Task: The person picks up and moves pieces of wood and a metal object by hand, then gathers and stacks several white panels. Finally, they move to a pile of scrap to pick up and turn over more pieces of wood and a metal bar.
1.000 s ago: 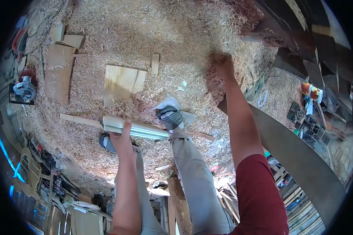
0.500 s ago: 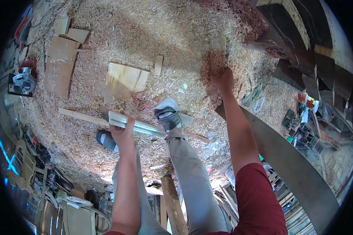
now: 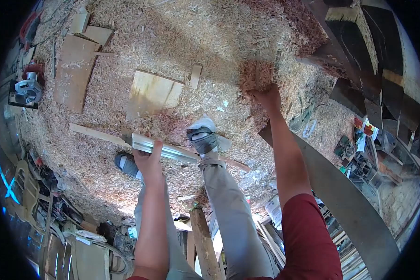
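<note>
My left hand [image 3: 148,163] is closed around a bundle of pale, thin wooden slats [image 3: 170,151], which it holds over the shavings between my feet. Out to the right, my right hand [image 3: 269,97] reaches down with curled fingers at the near edge of a reddish-brown rectangular patch [image 3: 256,73] in the shavings. I cannot tell what the fingers grip there. A long narrow wood strip [image 3: 95,134] lies under the slats. My sandalled right foot [image 3: 203,135] is beside the slats' right end.
Wood shavings cover the ground [image 3: 182,42]. A pale board [image 3: 154,93] and a larger board [image 3: 74,72] lie ahead. At the left stands a circular saw [image 3: 29,88]. A long curved plank [image 3: 340,191] passes right of my arm. Dark timber pieces [image 3: 350,42] stand at upper right.
The view has shifted slightly. My right hand stays at the reddish-brown patch, its fingers spread a little differently. The left hand keeps hold of the slats.
</note>
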Demonstrator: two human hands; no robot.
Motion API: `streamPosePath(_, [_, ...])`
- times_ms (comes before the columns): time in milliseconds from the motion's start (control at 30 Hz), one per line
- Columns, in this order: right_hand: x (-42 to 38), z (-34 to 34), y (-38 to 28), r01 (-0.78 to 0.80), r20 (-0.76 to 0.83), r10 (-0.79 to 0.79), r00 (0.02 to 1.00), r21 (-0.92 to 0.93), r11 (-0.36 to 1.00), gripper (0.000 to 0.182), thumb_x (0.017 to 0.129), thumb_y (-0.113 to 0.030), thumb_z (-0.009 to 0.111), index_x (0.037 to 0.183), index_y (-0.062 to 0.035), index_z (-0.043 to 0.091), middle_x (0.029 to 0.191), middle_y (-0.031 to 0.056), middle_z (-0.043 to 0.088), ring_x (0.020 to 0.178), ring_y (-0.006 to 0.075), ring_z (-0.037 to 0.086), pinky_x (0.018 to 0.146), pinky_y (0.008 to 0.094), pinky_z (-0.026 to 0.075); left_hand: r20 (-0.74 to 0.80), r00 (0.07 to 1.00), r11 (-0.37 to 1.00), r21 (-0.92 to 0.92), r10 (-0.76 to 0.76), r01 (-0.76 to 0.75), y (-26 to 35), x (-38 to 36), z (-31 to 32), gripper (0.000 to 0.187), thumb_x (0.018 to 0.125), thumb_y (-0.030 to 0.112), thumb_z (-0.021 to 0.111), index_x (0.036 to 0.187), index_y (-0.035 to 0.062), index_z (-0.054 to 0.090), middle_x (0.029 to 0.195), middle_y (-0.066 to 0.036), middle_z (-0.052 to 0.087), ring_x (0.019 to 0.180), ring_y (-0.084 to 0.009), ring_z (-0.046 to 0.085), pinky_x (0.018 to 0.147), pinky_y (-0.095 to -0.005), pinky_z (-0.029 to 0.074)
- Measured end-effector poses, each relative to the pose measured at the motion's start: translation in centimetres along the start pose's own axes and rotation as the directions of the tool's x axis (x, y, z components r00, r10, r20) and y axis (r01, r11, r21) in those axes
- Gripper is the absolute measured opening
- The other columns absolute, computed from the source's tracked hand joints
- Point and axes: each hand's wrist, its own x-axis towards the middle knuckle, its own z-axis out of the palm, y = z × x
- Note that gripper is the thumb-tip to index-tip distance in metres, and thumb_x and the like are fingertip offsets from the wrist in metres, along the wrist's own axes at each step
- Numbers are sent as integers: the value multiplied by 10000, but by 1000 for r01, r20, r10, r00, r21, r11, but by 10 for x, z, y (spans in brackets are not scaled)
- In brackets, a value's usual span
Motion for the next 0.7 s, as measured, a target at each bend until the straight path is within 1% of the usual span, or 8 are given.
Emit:
streamPosePath(67, [-11,-9,-2,-2,66,-4,998,88,996,720,665,-333,903,1191,33,575,1094,177,699,1000,303,681,838,413,536,4,1000,1000,-3,-3,3,-4,3,-2,738,780,47,824,1388,-31,415,1245,-117,544,1098,-196,555,976,-329,453])
streamPosePath(133, [-16,-7,16,-35,234,-88,968,475,880,664,723,-263,875,1238,24,570,1122,148,689,989,247,671,858,381,524,3,1000,1000,-8,-18,18,-9,0,-2,743,778,46,827,1391,-29,413,1240,-117,549,1094,-196,557,968,-327,458])
streamPosePath(233, [-41,-30,7,-181,405,-96,909,592,786,589,805,-186,815,1294,19,558,1144,123,684,1027,195,648,851,345,522,15,1000,1000,-13,-26,26,-11,0,0,761,775,45,834,1398,-39,406,1248,-122,559,1110,-202,560,975,-330,461])
streamPosePath(367, [-73,-42,13,-271,434,-35,900,622,735,581,842,-183,778,1327,8,523,1178,104,665,1050,204,640,861,341,522,36,999,998,-64,-10,13,-9,-4,3,752,779,43,832,1396,-41,411,1242,-120,565,1108,-196,562,963,-329,468])
streamPosePath(433, [-92,-46,18,-439,508,-53,860,788,431,626,876,-282,755,1382,-51,468,1226,91,632,1074,223,627,874,386,525,62,998,997,-72,-12,17,-7,-6,-2,743,784,42,829,1395,-45,415,1246,-122,567,1103,-188,564,952,-323,472])
streamPosePath(467, [-102,-48,16,-440,512,-53,857,782,441,626,876,-282,755,1382,-51,468,1226,91,632,1074,223,627,874,386,525,55,998,997,-79,-19,24,-4,-9,-5,743,784,42,829,1395,-45,415,1246,-122,567,1103,-188,564,952,-323,472])
streamPosePath(533, [-122,-51,8,-584,590,-40,807,806,95,653,893,-398,726,1408,-124,432,1253,82,607,1068,250,622,866,438,529,80,996,997,-63,-43,48,9,-13,-13,758,787,43,827,1410,-41,403,1261,-125,562,1100,-185,563,952,-326,476])
streamPosePath(700, [-171,-87,-36,-638,640,-33,768,759,-127,679,873,-526,697,1382,-141,465,1237,108,607,1079,308,605,858,488,521,94,995,993,-105,-37,47,39,-26,-57,757,814,28,781,1450,-8,371,1359,-143,539,1254,-252,528,1081,-376,424])
